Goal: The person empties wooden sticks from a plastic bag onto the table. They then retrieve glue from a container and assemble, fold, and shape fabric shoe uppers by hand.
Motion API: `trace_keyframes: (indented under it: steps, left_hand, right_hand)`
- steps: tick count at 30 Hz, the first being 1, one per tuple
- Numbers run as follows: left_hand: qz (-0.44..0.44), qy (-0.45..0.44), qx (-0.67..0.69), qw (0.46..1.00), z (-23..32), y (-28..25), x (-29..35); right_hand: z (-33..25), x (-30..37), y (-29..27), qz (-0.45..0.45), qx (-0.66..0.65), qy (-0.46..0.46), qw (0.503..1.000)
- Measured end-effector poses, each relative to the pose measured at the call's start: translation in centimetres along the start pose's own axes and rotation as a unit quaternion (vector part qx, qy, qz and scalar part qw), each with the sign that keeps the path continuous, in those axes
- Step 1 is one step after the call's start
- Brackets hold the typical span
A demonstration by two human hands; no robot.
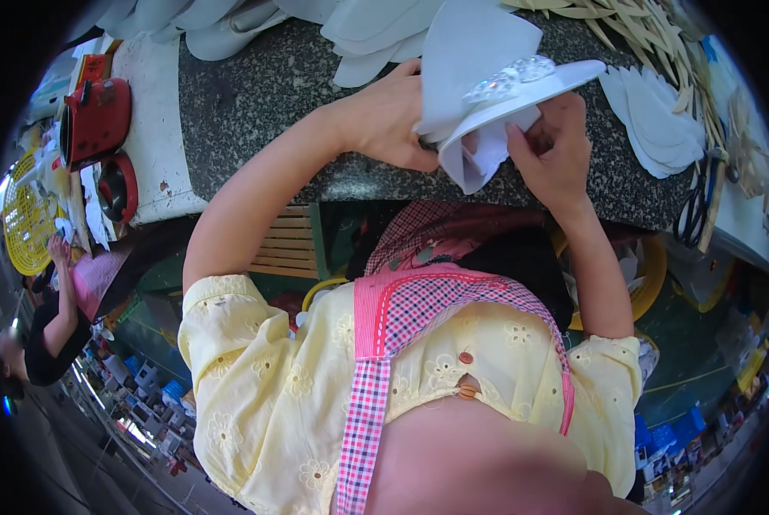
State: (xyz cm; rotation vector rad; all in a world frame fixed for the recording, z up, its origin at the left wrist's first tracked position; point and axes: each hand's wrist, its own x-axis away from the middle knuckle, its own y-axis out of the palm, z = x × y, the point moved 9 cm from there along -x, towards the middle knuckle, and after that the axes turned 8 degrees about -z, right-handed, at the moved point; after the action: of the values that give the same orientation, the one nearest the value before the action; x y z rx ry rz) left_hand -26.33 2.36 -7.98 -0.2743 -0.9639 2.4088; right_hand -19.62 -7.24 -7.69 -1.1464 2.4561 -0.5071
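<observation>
Over the front part of a speckled dark stone worktop (256, 112), both my hands hold a white slipper (479, 43) tilted up. A band of clear, sparkling stones (509, 79) crosses it, and white lining flaps hang loose beneath. My left hand (393, 118) grips its left edge, fingers partly hidden behind the white piece. On the other side, my right hand (557, 150) pinches the lining under the band, with the thumb on the near side. Some right fingertips are hidden inside the fold.
White sole-shaped pieces (376, 34) lie along the far edge, with another fanned stack (654, 120) at right. Beige strips (650, 39) are heaped behind that stack. Black-handled scissors (693, 210) hang at the right edge. A red device (97, 120) stands left; another person (54, 322) sits beyond.
</observation>
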Motion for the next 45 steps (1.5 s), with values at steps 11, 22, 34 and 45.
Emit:
trace_keyframes:
  steps: [11, 22, 34, 45]
  left_hand:
    - [-0.039, -0.067, -0.019, 0.997, 0.0, -0.2, -1.2]
    - [-0.055, -0.078, -0.025, 0.995, 0.2, -0.3, 1.0]
    - [0.103, -0.017, -0.453, 0.885, 12.7, -1.1, 1.3]
    - [0.239, -0.094, -0.554, 0.792, 11.3, 2.5, 7.5]
  right_hand:
    - [-0.5, -1.1, 0.6, -0.066, 0.211, 0.019, 0.975]
    - [-2.1, 0.6, 1.6, -0.231, 0.049, -0.146, 0.961]
    - [-5.9, 1.3, 5.9, -0.258, 0.249, -0.281, 0.89]
    - [-7.3, 0.4, 6.2, -0.162, 0.224, -0.196, 0.941]
